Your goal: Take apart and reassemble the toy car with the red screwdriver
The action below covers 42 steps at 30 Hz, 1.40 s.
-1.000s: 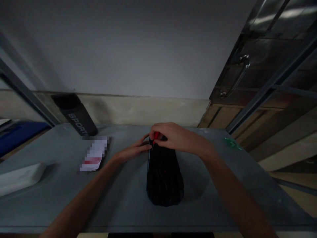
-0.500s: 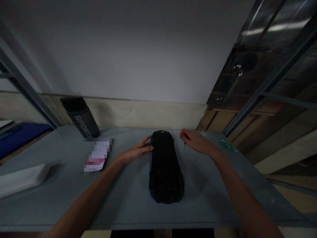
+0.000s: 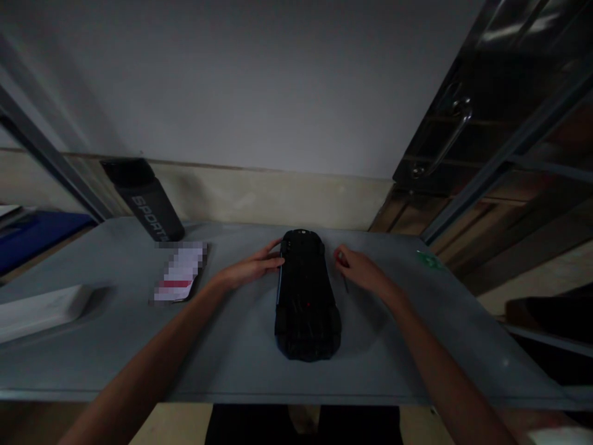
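A black toy car (image 3: 306,293) lies upside down on the table, its dark underside facing up. My left hand (image 3: 250,268) grips the car's left edge near its far end, thumb and fingers against the side. To the right of the car, my right hand (image 3: 364,270) is closed around a small screwdriver (image 3: 338,254) with a red handle. Its thin shaft points down toward the tabletop, apart from the car. The fingers cover most of the handle.
A phone (image 3: 182,272) and a dark bottle marked SPORT (image 3: 147,204) are on the left of the grey table (image 3: 222,364). A white object (image 3: 44,312) lies at the left edge. A green-printed plastic packet (image 3: 430,260) rests at the right, near a metal frame.
The camera view has tilted down, so everything sits slightly higher. My right hand has turned the screwdriver a little, its shaft now slanting. My left hand stays on the toy car.
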{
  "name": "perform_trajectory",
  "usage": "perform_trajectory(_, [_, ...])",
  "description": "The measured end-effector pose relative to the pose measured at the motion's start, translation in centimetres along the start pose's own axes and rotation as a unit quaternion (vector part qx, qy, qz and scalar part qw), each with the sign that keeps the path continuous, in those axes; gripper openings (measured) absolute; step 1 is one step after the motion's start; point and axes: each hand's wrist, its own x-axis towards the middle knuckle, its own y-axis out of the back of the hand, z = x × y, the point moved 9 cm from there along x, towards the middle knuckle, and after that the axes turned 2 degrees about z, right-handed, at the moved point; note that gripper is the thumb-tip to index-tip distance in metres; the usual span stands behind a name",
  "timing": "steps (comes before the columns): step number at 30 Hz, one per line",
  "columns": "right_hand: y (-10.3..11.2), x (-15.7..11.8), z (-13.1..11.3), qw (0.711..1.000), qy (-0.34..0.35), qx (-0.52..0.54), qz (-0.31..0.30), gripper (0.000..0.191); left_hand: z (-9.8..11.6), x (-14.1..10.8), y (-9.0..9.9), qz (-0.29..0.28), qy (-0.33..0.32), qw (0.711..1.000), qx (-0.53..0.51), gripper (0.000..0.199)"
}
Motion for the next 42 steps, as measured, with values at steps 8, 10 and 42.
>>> perform_trajectory(8, [-0.2, 0.1, -0.2, 0.999, -0.005, -0.024, 0.021, 0.009, -0.3, 0.3, 0.1, -0.003, -0.006, 1.0, -0.021, 0.088])
perform_trajectory(10, [-0.3, 0.2, 0.0, 0.999, -0.009, -0.027, 0.026, 0.008, -0.6, 0.5, 0.3, -0.007, -0.005, 1.0, -0.021, 0.091])
perform_trajectory(42, [1.4, 8.5, -3.8, 0.939, 0.011, 0.329, 0.101, 0.019, -0.2, 0.6, -0.3, -0.053, -0.052, 0.997, -0.034, 0.082])
